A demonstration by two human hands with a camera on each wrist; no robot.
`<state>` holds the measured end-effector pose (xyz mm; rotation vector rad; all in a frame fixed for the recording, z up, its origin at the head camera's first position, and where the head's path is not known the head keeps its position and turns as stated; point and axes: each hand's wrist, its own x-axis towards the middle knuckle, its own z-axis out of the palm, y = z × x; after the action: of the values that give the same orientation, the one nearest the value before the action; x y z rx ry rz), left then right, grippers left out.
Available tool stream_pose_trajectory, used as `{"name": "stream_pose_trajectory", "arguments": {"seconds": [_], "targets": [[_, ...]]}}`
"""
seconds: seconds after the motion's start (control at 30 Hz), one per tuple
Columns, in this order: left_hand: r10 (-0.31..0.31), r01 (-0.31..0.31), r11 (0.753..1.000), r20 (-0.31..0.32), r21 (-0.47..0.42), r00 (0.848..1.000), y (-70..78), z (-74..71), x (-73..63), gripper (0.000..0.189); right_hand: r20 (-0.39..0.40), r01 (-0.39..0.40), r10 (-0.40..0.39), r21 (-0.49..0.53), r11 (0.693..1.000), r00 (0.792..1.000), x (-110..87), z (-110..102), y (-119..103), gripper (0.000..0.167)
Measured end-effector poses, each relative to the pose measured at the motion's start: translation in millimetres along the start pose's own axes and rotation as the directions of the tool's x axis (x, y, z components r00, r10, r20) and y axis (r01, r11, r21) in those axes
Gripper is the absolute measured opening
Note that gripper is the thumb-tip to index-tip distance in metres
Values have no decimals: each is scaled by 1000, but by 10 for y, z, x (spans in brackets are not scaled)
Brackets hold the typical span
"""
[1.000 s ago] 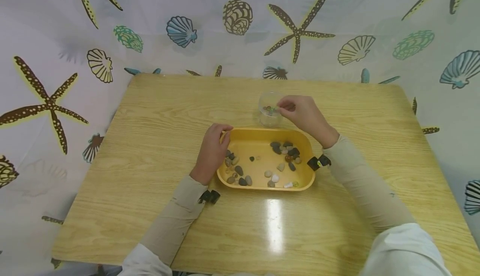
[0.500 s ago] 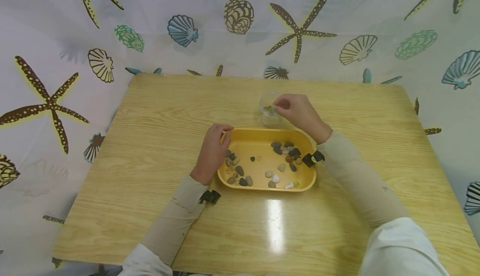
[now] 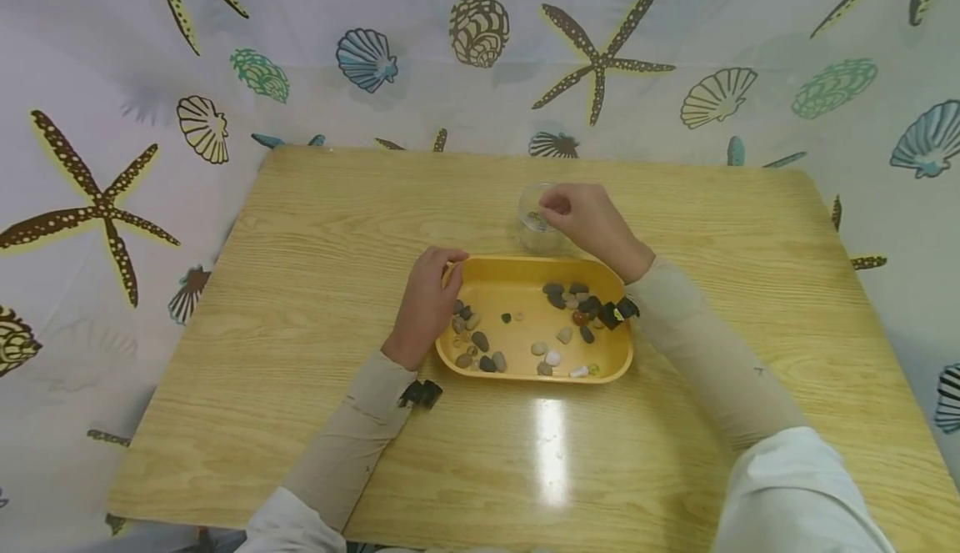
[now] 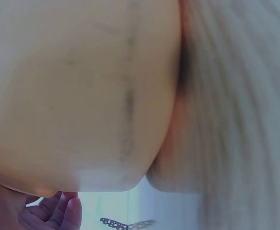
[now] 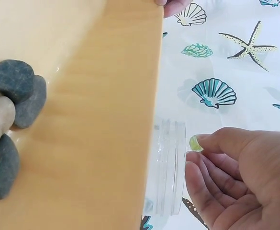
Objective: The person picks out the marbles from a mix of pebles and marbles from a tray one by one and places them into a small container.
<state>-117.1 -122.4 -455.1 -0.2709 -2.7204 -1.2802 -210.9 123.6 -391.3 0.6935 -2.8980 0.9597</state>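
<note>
A clear round jar [image 3: 537,240] with a few small glass pieces inside stands behind the yellow tray [image 3: 517,266]. At its mouth is my right hand [image 3: 594,218], fingers bent. In the right wrist view, thumb and fingertips pinch a yellow-green glass marble [image 5: 195,143] right beside the rim of the jar [image 5: 168,165]. My left hand [image 3: 429,303] grips the tray's left rim near the far corner. The tray's pale yellow wall [image 4: 77,105] fills most of the left wrist view.
Inside the tray, grey and pale stones lie in loose groups, including dark stones [image 5: 10,79] at the right. An orange-brown marble [image 3: 580,318] and a white piece [image 3: 579,371] are among them. The wooden table [image 3: 337,228] meets a seashell-print curtain [image 3: 420,36].
My right hand has moved a little to the left over the jar's mouth. The left hand has kept its place on the tray's rim.
</note>
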Motion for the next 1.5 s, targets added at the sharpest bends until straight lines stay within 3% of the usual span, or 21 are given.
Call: {"name": "stream_pose_trajectory", "arguments": {"seconds": [0.5,0.8,1.23,1.5], "targets": [[9,-9,1000,-15,1,1000,-8,33,27,22,80,-16,13,27,1000,997,119,47,-7,16],[8,-8,1000,-19,5,1000,5,29,38,22,88,-14,11,33,999,996,145,64,27,17],[-12,12,1000,-13,19,1000,13,18,27,22,24,-3,2,52,999,1000,56,-29,-2,21],[10,-10,1000,-23,20,1000,-9,31,13,22,-10,-1,1,58,998,1000,-35,-165,-25,23]]}}
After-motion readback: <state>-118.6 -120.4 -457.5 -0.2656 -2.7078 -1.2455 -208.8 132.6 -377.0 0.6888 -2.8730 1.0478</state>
